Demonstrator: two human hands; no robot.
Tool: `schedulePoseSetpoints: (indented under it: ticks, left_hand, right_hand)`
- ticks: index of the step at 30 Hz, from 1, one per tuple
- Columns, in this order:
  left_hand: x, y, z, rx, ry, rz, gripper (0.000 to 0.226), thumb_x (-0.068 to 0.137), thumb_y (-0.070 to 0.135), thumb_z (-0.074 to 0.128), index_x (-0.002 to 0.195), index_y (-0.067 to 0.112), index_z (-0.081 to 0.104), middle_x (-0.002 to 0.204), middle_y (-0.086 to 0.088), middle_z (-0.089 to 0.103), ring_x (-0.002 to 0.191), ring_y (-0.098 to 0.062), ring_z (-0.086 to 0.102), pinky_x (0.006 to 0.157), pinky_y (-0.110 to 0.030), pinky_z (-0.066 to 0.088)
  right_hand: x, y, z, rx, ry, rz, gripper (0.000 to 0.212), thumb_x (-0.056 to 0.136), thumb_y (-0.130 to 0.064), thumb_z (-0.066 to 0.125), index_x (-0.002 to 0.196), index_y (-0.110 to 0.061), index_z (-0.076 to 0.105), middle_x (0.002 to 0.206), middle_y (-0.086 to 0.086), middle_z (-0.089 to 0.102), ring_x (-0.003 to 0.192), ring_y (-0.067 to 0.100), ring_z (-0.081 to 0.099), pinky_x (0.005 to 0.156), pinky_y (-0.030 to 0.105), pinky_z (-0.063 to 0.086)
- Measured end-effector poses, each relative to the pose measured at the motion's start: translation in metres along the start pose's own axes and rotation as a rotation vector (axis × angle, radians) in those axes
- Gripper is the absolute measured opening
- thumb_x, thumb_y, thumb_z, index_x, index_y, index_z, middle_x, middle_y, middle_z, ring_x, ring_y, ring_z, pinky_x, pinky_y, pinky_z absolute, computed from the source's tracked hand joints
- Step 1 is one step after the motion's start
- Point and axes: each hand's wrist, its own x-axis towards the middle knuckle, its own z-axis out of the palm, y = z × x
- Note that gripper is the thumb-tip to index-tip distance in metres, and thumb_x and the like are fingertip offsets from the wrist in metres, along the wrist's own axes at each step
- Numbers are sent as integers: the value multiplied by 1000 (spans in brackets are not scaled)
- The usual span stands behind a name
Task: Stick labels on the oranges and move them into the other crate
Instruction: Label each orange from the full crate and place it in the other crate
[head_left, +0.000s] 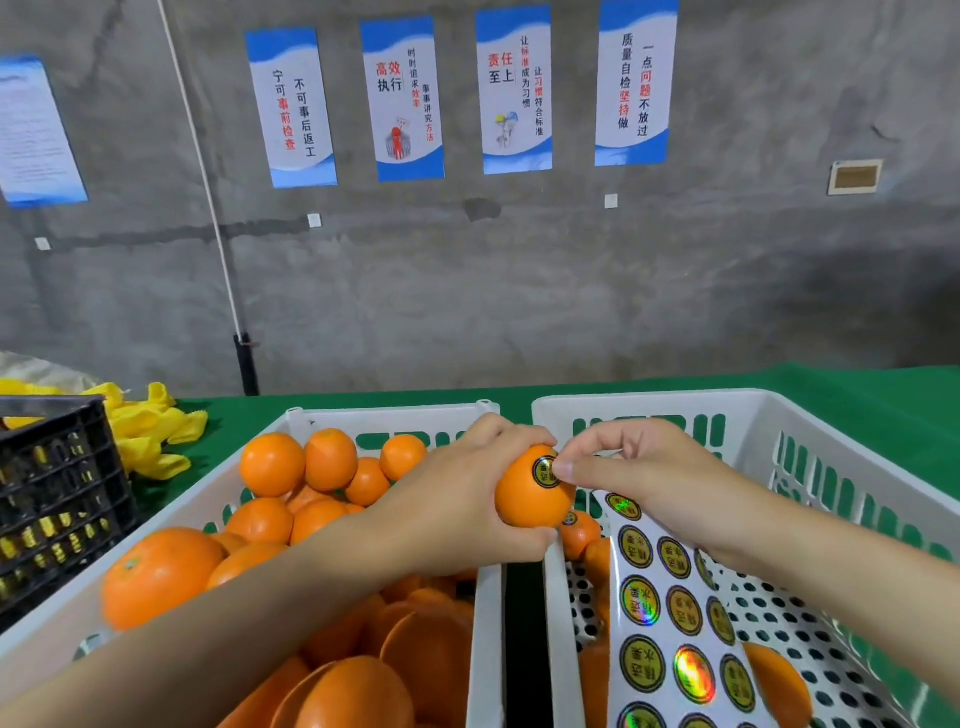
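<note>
My left hand (467, 499) grips an orange (527, 501) above the gap between two white crates. A round black-and-gold label (544, 472) sits on the orange's upper side, and the thumb and fingertip of my right hand (639, 478) press on its edge. A sheet of holographic labels (670, 623) hangs below my right hand over the right crate (857, 467). The left crate (332, 421) is piled with several unlabelled oranges (270, 462). A few oranges (579, 532) lie in the right crate, one with a label showing.
A black crate (57, 493) stands at the left edge, with yellow foam nets (150, 436) behind it. Both white crates rest on a green table cover (857, 384). A concrete wall with posters (400, 98) rises behind.
</note>
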Motion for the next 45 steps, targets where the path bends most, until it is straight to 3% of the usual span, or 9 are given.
schedulePoseSetpoints:
  ticks: [10,15,18,23,29,33,38,41,45]
  left_hand:
    - [1,0,0,32,-34,16,72,75,62,69,135,54,30,128,21,52,107,-8,58,87,-34,56]
    - [0,0,1,16,-25,22,72,73,66,65,135,56,30,129,24,51,109,-6,56,88,-34,56]
    - [-1,1,0,3,-7,22,69,74,63,68,131,58,30,124,25,52,106,-4,57,85,-31,57]
    - [-2,5,-2,30,-3,35,72,76,63,71,133,59,27,126,27,50,108,-3,56,87,-26,56]
    - [-7,20,2,-143,-45,-43,77,72,62,77,133,61,31,130,28,55,114,0,58,95,-30,55]
    - [-8,36,6,-271,-79,-73,77,69,60,81,131,60,36,123,26,62,111,-2,61,96,-34,54]
    - [-7,45,3,-143,-199,-41,70,70,69,72,132,57,40,123,24,57,119,-8,48,102,-35,44]
    - [-6,52,1,-211,-402,4,57,79,52,76,129,49,48,123,28,59,116,4,49,97,-13,39]
    - [-2,55,1,-244,-522,-11,45,82,43,78,121,40,56,119,27,64,111,3,58,100,-26,47]
  right_hand:
    - [-1,-3,-1,39,-16,73,10,83,-30,74,87,-23,78,89,-1,77,82,13,73,62,13,52]
    - [2,5,4,-101,108,-86,15,81,-27,77,68,-30,72,47,-12,59,43,1,55,48,10,43]
    - [1,7,4,-172,123,-128,10,79,-38,77,80,-34,68,42,-9,49,40,3,45,48,18,45]
    - [2,6,-4,-278,215,-56,34,75,-56,71,99,-37,56,56,2,66,50,15,64,62,36,56]
    - [5,2,-9,-190,353,-181,27,89,-51,61,72,-32,69,58,-15,65,53,0,62,53,12,44]
    - [2,-6,-15,-105,434,-250,41,93,-54,54,68,-27,71,45,-7,37,42,4,38,54,18,43]
    - [-4,-10,-9,-58,367,-274,54,86,-64,47,61,-22,69,45,4,36,40,10,36,43,13,36]
    - [-2,-6,-8,-67,349,-269,55,88,-64,46,61,-21,68,44,3,35,39,11,34,43,14,35]
    - [1,-1,-9,-89,366,-266,53,95,-58,49,61,-22,68,45,4,31,38,9,31,42,12,32]
